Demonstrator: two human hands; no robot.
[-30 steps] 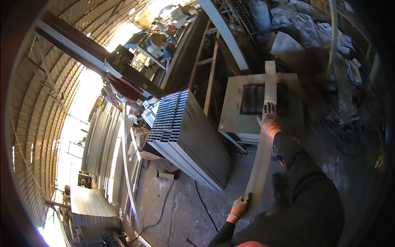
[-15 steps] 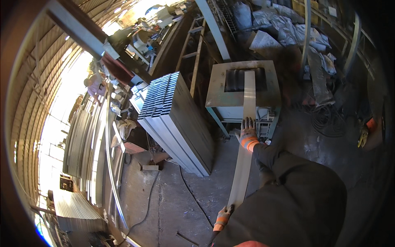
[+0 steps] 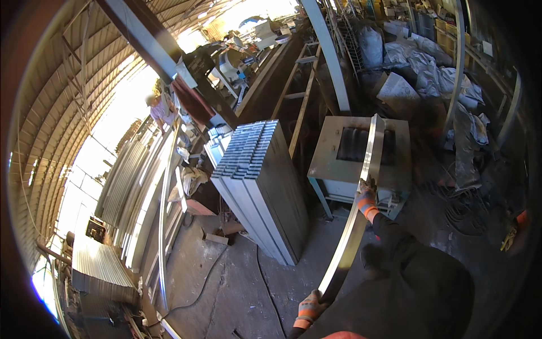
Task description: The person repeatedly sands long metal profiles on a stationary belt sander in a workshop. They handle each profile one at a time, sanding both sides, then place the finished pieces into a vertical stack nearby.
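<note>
A long, shiny metal strip (image 3: 345, 247) runs slantwise from beside my body to above a low metal machine stand (image 3: 328, 148) with dark rollers in its top opening. The strip is tilted up on its edge. My left hand (image 3: 311, 308), in a grey and orange work glove, grips the near end. My right hand (image 3: 366, 199), gloved the same way, wraps around the strip farther up, just in front of the stand. A tall stack of metal profiles (image 3: 265, 192) stands to the left of the strip.
A wooden ladder (image 3: 297, 101) lies beyond the stack. Long metal sheets (image 3: 121, 181) and more stacked sheets (image 3: 101, 265) lie at left. Cables (image 3: 265, 282) cross the concrete floor. Plastic-wrapped bundles (image 3: 423, 65) lie at far right. Another person (image 3: 162, 110) is at far left.
The strip has turned from lying flat to standing on its edge. My right hand has gone from resting flat on it to gripping it. The view has shifted, too.
</note>
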